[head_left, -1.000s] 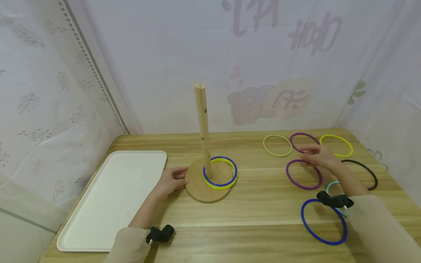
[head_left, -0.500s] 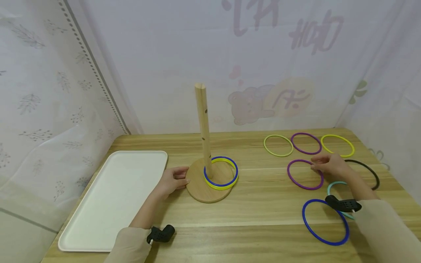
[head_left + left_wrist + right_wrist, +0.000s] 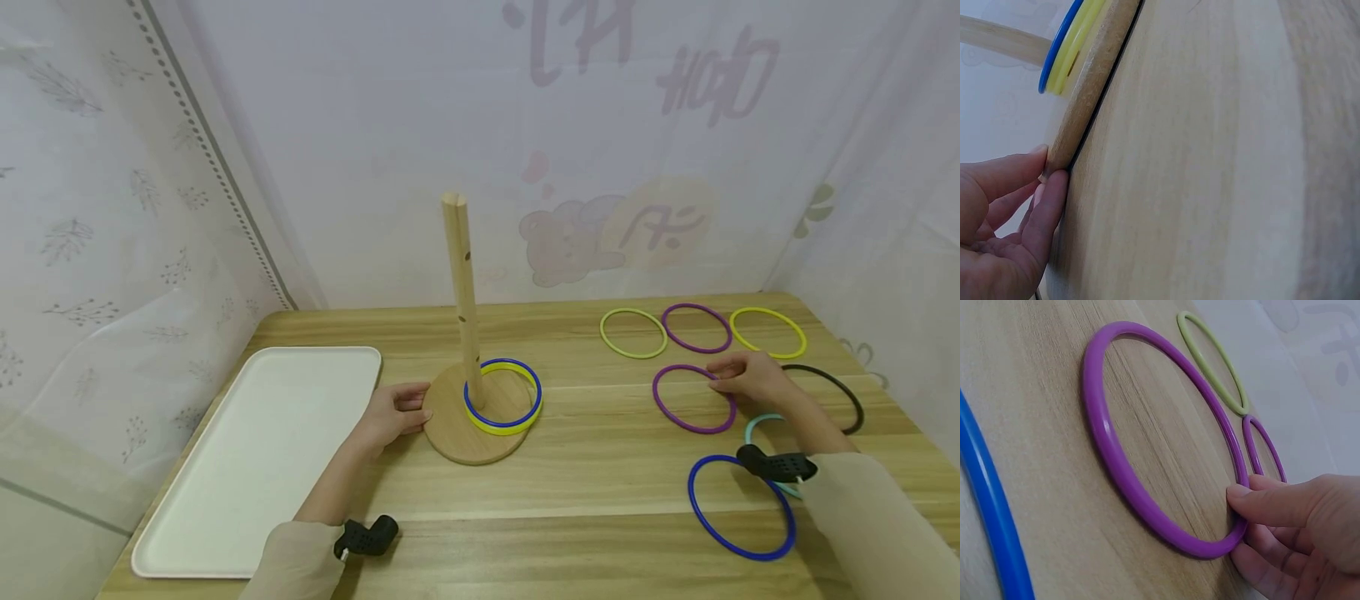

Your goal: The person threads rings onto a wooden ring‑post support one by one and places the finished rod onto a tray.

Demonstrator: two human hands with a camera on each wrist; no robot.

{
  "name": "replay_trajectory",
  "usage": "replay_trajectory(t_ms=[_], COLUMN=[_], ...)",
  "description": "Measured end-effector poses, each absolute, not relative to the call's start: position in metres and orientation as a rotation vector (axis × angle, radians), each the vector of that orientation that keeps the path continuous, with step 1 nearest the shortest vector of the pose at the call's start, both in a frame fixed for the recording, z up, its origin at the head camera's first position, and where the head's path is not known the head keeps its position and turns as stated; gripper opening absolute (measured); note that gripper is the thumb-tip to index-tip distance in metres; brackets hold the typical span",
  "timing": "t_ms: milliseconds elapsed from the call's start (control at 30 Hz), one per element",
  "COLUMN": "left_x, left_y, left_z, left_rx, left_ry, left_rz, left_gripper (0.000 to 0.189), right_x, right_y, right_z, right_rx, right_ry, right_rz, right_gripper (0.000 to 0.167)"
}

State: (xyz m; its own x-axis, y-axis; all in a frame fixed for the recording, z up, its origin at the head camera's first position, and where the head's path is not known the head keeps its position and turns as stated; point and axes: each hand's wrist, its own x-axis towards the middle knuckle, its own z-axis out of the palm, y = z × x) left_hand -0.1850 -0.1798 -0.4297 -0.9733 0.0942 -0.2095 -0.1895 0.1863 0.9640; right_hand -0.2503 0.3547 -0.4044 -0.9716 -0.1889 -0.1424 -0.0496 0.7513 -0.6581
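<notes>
The right forearm comes in from 4 o'clock in the head view, wrist bent a little over the bench (image 3: pixel 585 483), and the right hand (image 3: pixel 753 382) pinches the nearer purple ring (image 3: pixel 1099 419) at about its 2 o'clock. In the right wrist view the thumb sits on the ring's inner side, with the fingers curled against the outer side. The left forearm reaches in from 7 o'clock, and the left hand (image 3: pixel 386 417) grips the round wooden base (image 3: pixel 446 417) at its 9 o'clock edge, thumb on top, a finger low against the rim.

The nearer purple ring is glossy, smooth and evenly thick, with a pale highlight along its curve. It appears to lie flat on the bench, at 3 o'clock from the base and well apart from it. A second purple ring (image 3: pixel 685 305) lies beyond it at 12 o'clock, a light green ring (image 3: pixel 635 357) near 11, and a dark blue ring (image 3: pixel 752 554) at 5.

From the base rises a pale wooden post (image 3: pixel 463 292). A blue ring (image 3: pixel 1055 53) encircles its foot, resting over yellow banding (image 3: pixel 1079 44); whether that is one ring or two I cannot tell.
</notes>
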Motion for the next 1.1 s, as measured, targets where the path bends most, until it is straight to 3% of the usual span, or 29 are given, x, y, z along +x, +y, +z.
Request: replay_trajectory(t_ms=[533, 1100], left_x=[-0.185, -0.184], left_y=[-0.180, -0.179], left_z=[-0.430, -0.428], left_rx=[-0.092, -0.092], left_ry=[2.236, 2.241], left_rz=[1.875, 1.883], left_gripper=[0.049, 0.049], right_x=[-0.249, -0.246], right_y=[0.354, 0.314], right_z=[-0.397, -0.337], right_rx=[-0.066, -0.269], right_ry=[2.547, 2.532], right_rz=[-1.253, -1.434], right_gripper=[0.048, 0.049])
